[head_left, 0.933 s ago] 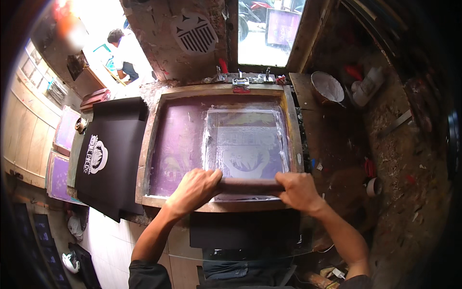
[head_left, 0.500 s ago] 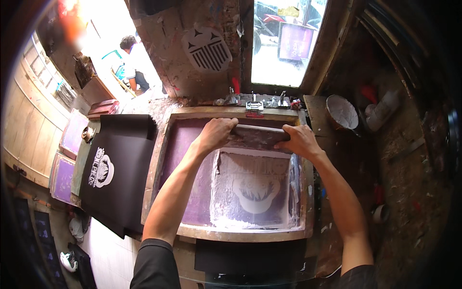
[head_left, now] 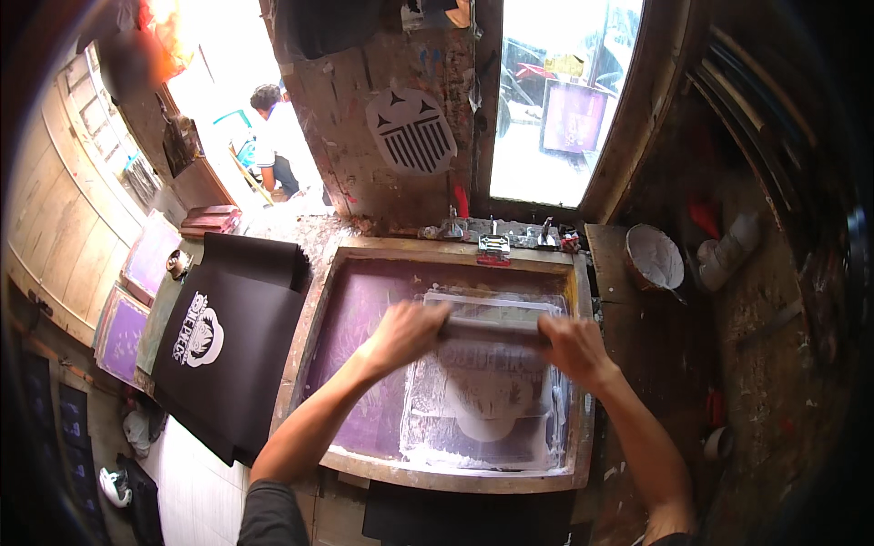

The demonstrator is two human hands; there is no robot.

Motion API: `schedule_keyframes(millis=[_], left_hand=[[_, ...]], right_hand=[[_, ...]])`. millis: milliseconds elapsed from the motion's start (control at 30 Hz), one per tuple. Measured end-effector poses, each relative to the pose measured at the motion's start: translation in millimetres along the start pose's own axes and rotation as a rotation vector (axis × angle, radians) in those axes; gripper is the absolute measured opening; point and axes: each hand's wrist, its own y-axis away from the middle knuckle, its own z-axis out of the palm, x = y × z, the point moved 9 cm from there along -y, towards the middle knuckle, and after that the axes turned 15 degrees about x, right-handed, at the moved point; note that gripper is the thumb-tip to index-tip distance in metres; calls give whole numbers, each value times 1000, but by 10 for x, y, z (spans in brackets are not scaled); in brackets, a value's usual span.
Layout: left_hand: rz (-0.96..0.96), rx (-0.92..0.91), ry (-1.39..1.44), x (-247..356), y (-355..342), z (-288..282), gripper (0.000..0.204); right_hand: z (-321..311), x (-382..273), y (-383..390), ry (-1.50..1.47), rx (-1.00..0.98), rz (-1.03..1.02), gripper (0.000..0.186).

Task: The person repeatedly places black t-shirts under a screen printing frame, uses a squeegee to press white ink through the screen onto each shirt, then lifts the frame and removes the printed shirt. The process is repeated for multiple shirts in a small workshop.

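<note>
A squeegee (head_left: 494,331), smeared by motion, lies crosswise over a wooden-framed printing screen (head_left: 437,472). My left hand (head_left: 405,335) is closed around its left end, my right hand (head_left: 575,346) around its right end. Below the bar, a pale face-and-hat design (head_left: 487,426) shows on the purple mesh, bordered by white ink at the near edge. The squeegee covers part of the design's upper area. Metal hinge clamps (head_left: 493,247) sit at the screen's far edge. Left of the frame lies a stack of black sheets (head_left: 238,328), the top one printed in white.
A bowl of white paste (head_left: 654,257) stands right of the screen on the wooden bench, with a roll of tape (head_left: 718,443) nearer. Purple screens (head_left: 127,329) lean at the left. Black material (head_left: 469,515) lies below the frame's near edge. A person (head_left: 275,141) sits outside the doorway.
Both hands have drawn the squeegee toward me, from the far edge of the screen onto the upper part of the design. The whole view has shifted slightly.
</note>
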Motion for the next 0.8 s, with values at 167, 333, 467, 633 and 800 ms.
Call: schedule_keyframes(millis=[167, 333, 467, 633, 800], left_hand=[[128, 362, -58, -119, -498, -7, 40], [82, 262, -5, 185, 268, 90, 41], [115, 240, -52, 670, 1010, -126, 42], [128, 178, -61, 1044, 1798, -269, 36], [-185, 217, 414, 996, 2065, -455, 55]], right_hand=[[126, 295, -475, 0, 183, -7, 33], [-23, -114, 244, -65, 30, 43, 24], [-280, -571, 917, -119, -13, 74, 14], [-626, -1128, 1548, -127, -63, 90, 19], [-747, -1253, 1713, -27, -23, 100, 27]])
